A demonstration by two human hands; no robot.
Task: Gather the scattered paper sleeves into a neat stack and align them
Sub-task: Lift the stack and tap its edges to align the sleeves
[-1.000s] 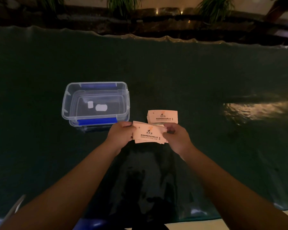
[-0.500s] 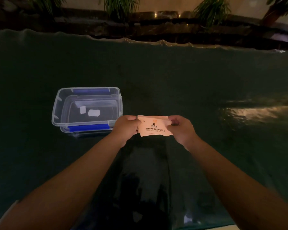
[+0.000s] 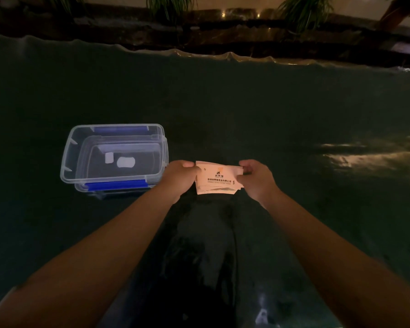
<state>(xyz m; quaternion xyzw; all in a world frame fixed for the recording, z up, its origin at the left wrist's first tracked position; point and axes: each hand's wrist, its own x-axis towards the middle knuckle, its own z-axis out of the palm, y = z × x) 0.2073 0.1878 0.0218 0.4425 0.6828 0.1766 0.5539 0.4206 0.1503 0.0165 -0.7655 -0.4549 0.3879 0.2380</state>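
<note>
A bundle of pale orange paper sleeves with dark printed text is held between both hands just above the dark table. My left hand grips its left end. My right hand grips its right end. The sleeves are fanned slightly, with lower edges stepping out at the bottom and a corner poking out at the upper right. No other sleeves show on the table.
A clear plastic box with blue clips stands left of my hands, holding only two small white pieces. The dark green table cover spreads all around. A low ledge with plants runs along the far edge.
A second small stack that lay on the table behind my hands is no longer visible there. The bundle in my hands looks thicker and sits a little farther from me.
</note>
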